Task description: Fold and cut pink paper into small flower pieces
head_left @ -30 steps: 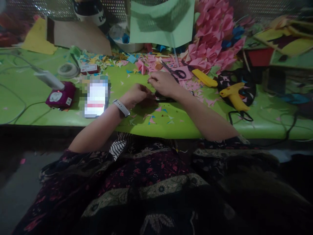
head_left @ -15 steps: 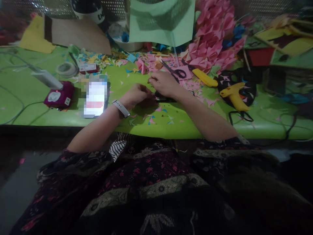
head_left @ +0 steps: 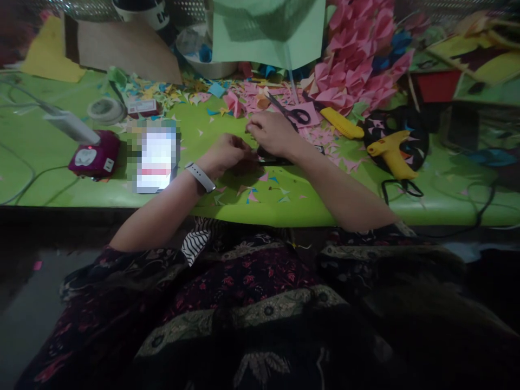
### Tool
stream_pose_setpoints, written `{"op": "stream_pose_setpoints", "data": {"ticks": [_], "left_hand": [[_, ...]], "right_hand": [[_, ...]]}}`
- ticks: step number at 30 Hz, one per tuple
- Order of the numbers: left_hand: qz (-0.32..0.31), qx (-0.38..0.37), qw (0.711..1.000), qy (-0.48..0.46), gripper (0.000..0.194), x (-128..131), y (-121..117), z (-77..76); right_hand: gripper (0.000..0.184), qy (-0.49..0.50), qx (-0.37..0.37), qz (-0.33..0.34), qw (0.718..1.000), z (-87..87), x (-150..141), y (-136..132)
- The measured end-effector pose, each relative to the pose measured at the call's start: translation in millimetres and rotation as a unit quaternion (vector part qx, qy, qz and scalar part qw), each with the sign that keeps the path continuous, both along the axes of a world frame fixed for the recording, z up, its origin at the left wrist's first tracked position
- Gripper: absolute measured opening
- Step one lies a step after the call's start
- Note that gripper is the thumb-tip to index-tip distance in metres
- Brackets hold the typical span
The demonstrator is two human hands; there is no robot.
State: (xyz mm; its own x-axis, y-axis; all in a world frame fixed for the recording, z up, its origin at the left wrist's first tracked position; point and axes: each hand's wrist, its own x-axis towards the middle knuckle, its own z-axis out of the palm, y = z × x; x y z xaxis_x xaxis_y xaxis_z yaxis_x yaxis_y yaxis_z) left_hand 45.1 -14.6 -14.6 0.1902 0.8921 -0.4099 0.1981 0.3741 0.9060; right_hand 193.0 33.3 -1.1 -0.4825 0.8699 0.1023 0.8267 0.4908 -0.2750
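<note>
Both hands are close together over the green tabletop (head_left: 195,187). My left hand (head_left: 227,154), with a pale watch strap (head_left: 200,177) at its wrist, has its fingers curled and pinched; what is between them is hidden. My right hand (head_left: 273,132) is bent over a dark flat object (head_left: 276,161), fingers closed and pointing left toward my left hand. Most of that dark object lies beneath the right hand and wrist, so its kind is unclear. Just behind the right hand, black-handled scissors (head_left: 300,116) rest on pink paper.
A lit phone (head_left: 156,162) and a purple plug adapter (head_left: 95,154) with cables stand left. To the right lie a yellow cutter (head_left: 341,123) and a yellow glue gun (head_left: 392,151). Paper scraps (head_left: 252,196) are scattered around. Pink folded paper pieces (head_left: 357,54) are heaped at the back.
My view has shifted slightly, so the tabletop things sit a little higher. Both hands keep nearly the same pose and place.
</note>
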Motion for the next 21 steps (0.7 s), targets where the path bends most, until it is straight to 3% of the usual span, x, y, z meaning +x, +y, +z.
{"op": "stream_pose_setpoints", "data": {"ticks": [21], "left_hand": [[0.007,0.002,0.999,0.035,0.017,1.5,-3.4,5.4]], "right_hand": [[0.036,-0.042,-0.021,-0.022,0.999,15.4,-8.4,-15.1]]}}
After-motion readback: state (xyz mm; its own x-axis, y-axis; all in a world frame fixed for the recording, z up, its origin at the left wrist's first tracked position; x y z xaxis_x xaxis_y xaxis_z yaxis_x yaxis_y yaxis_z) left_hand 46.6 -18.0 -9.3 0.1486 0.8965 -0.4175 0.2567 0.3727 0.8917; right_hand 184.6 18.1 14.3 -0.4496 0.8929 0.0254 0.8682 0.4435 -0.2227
